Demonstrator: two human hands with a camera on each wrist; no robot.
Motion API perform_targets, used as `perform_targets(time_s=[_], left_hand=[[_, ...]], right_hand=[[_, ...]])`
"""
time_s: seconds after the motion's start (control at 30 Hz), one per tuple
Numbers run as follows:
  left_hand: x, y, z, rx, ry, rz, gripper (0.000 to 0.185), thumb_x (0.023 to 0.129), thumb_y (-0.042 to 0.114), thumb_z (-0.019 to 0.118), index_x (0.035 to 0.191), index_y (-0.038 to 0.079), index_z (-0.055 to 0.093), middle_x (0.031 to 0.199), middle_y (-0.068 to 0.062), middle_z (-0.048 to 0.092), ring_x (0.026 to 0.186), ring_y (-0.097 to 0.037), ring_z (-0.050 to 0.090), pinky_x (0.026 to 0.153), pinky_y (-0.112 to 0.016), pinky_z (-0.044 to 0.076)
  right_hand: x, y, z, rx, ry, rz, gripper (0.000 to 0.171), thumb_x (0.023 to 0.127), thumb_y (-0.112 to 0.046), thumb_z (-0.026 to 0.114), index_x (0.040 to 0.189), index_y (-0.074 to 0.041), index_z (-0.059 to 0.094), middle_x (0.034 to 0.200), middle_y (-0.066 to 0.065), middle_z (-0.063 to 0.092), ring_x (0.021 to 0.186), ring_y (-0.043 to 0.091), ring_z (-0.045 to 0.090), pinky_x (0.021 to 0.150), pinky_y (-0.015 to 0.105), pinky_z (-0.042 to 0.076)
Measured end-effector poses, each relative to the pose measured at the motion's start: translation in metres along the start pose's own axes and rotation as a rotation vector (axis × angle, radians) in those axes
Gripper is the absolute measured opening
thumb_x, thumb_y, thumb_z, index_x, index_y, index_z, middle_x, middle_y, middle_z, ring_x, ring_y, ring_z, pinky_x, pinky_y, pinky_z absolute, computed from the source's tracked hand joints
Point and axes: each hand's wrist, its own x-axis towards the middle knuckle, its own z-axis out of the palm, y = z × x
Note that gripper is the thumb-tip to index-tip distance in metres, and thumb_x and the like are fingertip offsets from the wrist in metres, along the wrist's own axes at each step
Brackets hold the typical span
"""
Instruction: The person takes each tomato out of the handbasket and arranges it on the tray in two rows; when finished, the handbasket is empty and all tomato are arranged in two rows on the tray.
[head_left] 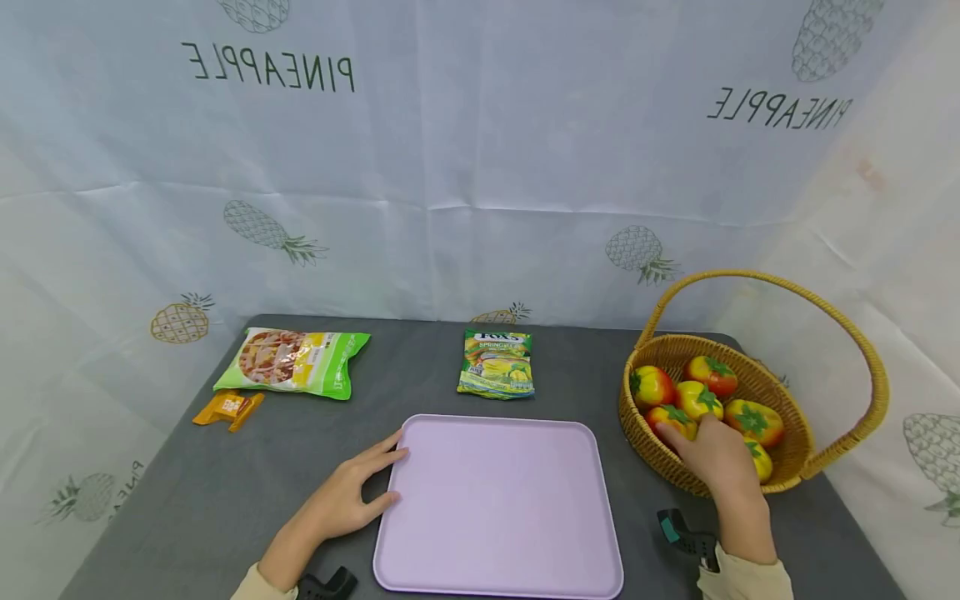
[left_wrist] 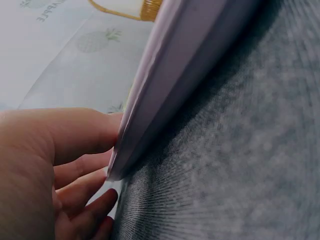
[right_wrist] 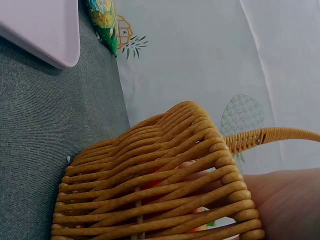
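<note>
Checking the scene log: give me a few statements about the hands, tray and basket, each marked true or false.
1. The left hand touches the edge of the pink tray. True.
2. The right hand reaches into the wicker basket. True.
3. Fruit lies on the tray. False: it bears nothing.
4. The basket stands left of the tray. False: it stands to the right.
5. Two green snack bags lie beyond the tray. True.

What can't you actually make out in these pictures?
- Right hand fingertips: head view, tucked among the tomatoes in the basket; its grip is unclear.
- Orange packet: head view, print too small.
- Tray: left wrist view, only a blurred edge.
</note>
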Motion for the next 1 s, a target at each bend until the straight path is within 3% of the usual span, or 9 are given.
perform_targets(time_s=[0.23, 0.53, 0.83, 1.0], left_hand=[[-0.002, -0.001, 0.001, -0.02, 0.011, -0.019, 0.05, 0.084, 0.031, 0.069, 0.131, 0.018, 0.058, 0.146, -0.001, 0.046, 0.129, -0.023, 0.049, 0.097, -0.045, 0.048], [-0.001, -0.005, 0.003, -0.038, 0.043, 0.014, 0.05, 0.083, 0.027, 0.07, 0.13, 0.017, 0.059, 0.144, -0.003, 0.048, 0.128, -0.024, 0.05, 0.096, -0.043, 0.049], [0.001, -0.005, 0.001, -0.057, 0.014, -0.017, 0.051, 0.082, 0.025, 0.07, 0.131, 0.017, 0.058, 0.146, -0.001, 0.046, 0.13, -0.023, 0.048, 0.098, -0.045, 0.047], [-0.001, -0.005, 0.003, -0.053, 0.023, -0.013, 0.05, 0.083, 0.025, 0.069, 0.131, 0.016, 0.058, 0.145, -0.002, 0.046, 0.129, -0.025, 0.049, 0.097, -0.046, 0.047]], right_hand=[[0.002, -0.004, -0.002, 0.009, 0.003, -0.005, 0.093, 0.086, -0.064, 0.051, 0.119, 0.022, 0.043, 0.111, 0.043, 0.052, 0.087, 0.048, 0.057, 0.071, 0.053, 0.05], [-0.006, -0.003, -0.012, 0.052, -0.011, 0.006, 0.102, 0.084, -0.064, 0.054, 0.133, 0.022, 0.03, 0.128, 0.045, 0.038, 0.107, 0.058, 0.046, 0.085, 0.065, 0.043], [-0.017, -0.005, -0.016, 0.122, 0.19, -0.062, 0.091, 0.084, -0.052, 0.062, 0.132, 0.019, 0.03, 0.116, 0.04, 0.041, 0.095, 0.05, 0.045, 0.077, 0.061, 0.043], [-0.022, -0.012, -0.015, 0.198, 0.327, -0.147, 0.082, 0.085, -0.038, 0.068, 0.134, 0.016, 0.031, 0.121, 0.039, 0.037, 0.101, 0.049, 0.039, 0.08, 0.063, 0.04]])
